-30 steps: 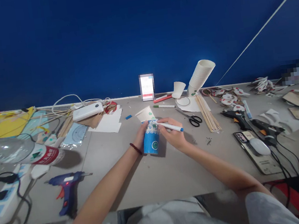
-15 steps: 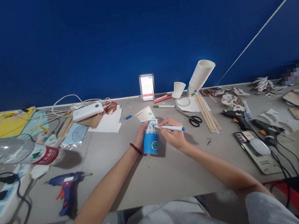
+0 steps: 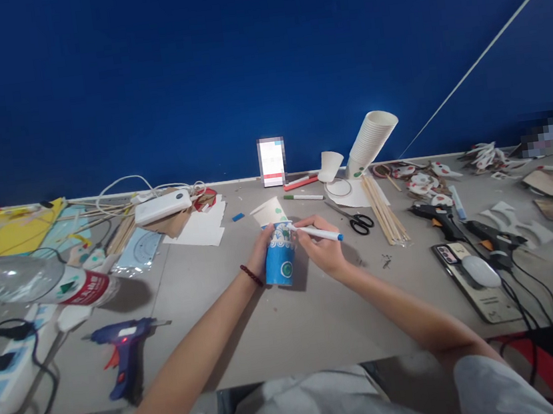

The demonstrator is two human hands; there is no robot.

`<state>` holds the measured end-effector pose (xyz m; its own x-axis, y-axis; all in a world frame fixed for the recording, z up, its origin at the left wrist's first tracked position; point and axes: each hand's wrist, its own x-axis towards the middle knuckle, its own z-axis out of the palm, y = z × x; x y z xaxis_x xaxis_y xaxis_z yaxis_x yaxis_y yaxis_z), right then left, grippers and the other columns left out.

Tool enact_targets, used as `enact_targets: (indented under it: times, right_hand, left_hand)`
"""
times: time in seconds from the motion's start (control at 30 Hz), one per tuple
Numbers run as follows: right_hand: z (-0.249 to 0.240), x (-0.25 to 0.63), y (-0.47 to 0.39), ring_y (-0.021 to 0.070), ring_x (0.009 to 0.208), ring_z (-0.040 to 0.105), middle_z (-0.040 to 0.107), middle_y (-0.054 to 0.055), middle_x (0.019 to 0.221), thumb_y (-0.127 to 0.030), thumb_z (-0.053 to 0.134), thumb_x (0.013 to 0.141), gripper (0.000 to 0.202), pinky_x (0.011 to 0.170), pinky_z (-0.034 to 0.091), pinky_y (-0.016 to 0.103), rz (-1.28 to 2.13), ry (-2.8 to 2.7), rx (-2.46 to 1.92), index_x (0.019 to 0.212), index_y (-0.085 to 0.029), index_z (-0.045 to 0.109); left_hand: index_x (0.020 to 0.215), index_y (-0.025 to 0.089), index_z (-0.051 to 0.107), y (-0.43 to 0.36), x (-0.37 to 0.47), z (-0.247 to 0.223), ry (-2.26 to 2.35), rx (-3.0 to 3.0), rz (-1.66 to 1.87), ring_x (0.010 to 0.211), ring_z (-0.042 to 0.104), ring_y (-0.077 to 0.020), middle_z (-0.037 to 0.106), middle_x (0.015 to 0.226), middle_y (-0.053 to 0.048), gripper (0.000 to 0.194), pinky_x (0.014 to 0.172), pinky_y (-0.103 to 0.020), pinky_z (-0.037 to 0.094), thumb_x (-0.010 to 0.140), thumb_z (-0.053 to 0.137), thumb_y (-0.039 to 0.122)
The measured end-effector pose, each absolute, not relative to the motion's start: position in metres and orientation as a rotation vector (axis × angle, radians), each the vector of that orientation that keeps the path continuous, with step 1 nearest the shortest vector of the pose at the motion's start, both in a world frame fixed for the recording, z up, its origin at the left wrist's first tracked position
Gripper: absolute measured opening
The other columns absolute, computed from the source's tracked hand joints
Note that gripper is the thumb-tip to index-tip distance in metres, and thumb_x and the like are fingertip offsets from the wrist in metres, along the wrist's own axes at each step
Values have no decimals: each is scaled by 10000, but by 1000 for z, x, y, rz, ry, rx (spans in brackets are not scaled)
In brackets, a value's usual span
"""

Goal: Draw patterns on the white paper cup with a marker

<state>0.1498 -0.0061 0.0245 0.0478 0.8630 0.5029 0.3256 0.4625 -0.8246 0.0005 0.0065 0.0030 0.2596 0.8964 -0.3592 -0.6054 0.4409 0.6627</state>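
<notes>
- Your left hand (image 3: 264,249) is wrapped around the blue-painted paper cup (image 3: 280,260), which stands upside down mid-table.
- Your right hand (image 3: 323,251) pinches the blue marker (image 3: 317,232), its tip on the cup's upper band.
- Most of the wall looks coloured already; only a pale strip under the base is left.
- Scissors (image 3: 353,219) lie at the cup's two o'clock.

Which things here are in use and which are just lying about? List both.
In use: cup, held by left hand; marker in right hand, tip on cup.
Lying about: scissors, glue gun, bottle, skewers, cup stack.
</notes>
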Motion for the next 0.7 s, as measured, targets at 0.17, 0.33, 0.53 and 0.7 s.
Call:
enact_targets:
  times: [0.17, 0.33, 0.53, 0.7]
  right_hand:
    - [24, 150, -6, 188, 676, 696, 739, 35, 772, -214, 589, 825, 92, 668, 560, 328, 544, -1529, -1074, 820, -215, 681]
    - [24, 151, -6, 195, 708, 707, 748, 46, 790, -216, 585, 833, 106, 695, 567, 332, 525, -1554, -1065, 825, -214, 690]
    - [26, 151, -7, 194, 711, 706, 753, 44, 781, -224, 593, 830, 98, 703, 563, 327, 520, -1600, -1030, 805, -212, 687]
    - [27, 152, -8, 185, 685, 696, 748, 39, 760, -219, 593, 825, 106, 676, 551, 310, 511, -1618, -1005, 774, -211, 686]
  left_hand:
    - [971, 123, 734, 5, 1, 5, 786, 454, 1066, 680, 678, -157, 754, 856, -60, 440, 679, -267, 525, 738, 771, 495]
    - [980, 121, 732, 5, 1, 5, 784, 451, 1063, 680, 679, -163, 753, 855, -62, 447, 678, -275, 524, 740, 768, 496]
    - [971, 117, 727, 7, 0, 1, 787, 465, 1066, 684, 679, -166, 748, 839, -60, 486, 687, -277, 529, 707, 790, 520]
    - [972, 121, 722, 8, -1, -3, 788, 466, 1067, 671, 674, -162, 741, 818, -44, 528, 682, -274, 534, 672, 807, 547]
